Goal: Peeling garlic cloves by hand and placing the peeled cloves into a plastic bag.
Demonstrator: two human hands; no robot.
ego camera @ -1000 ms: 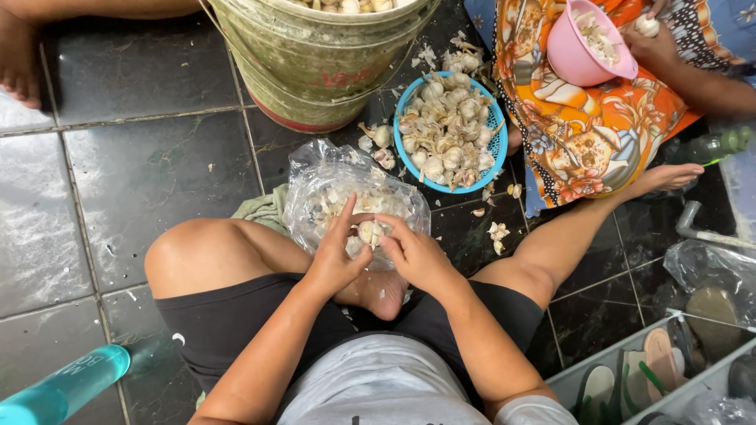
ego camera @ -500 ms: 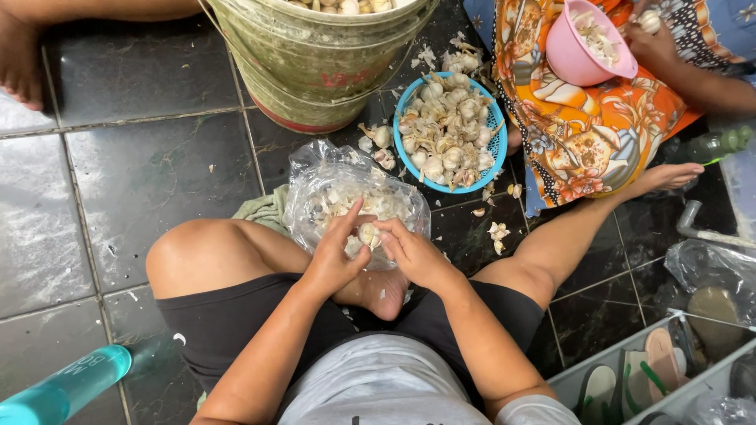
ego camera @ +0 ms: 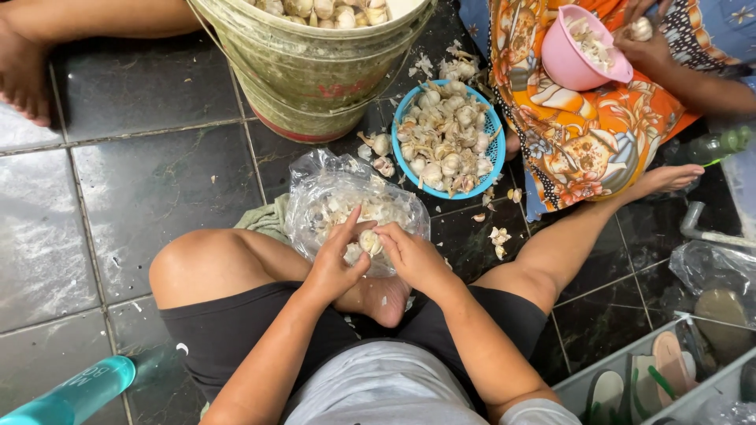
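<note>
**Garlic peeling, mid-clove, over the bag**

Far left of the hands: teal bottle [ego camera: 75, 391] lying on the dark tiled floor [ego camera: 142, 189], well apart from the work.

Left hand [ego camera: 335, 264]: fingers closed in a pinch on a garlic clove [ego camera: 369, 241], thumb pressing its near side. Knee just left of it, foot tucked under both hands.

Right hand [ego camera: 413, 256]: fingertips also curled onto the same clove from the other side, touching it. So both hands grip one piece, held just above the near edge of the clear plastic bag [ego camera: 346, 197].

Bag sits right ahead of the hands, open, holding pale cloves and papery skins. Can't tell peeled from scrap in there.

Beyond the bag: a big greenish bucket [ego camera: 315, 79], piled with garlic bulbs. Ahead and right of the right hand: blue basket [ego camera: 494, 149], heaped with bulbs and loose skins.

Further right: another person in an orange patterned cloth, their hand [ego camera: 650, 51] at a pink bowl [ego camera: 571, 67] with pale pieces in it.

Progress, judging by the piles: some output in bag and bowl, but bucket and basket are both still loaded. Most of it looks left.
</note>
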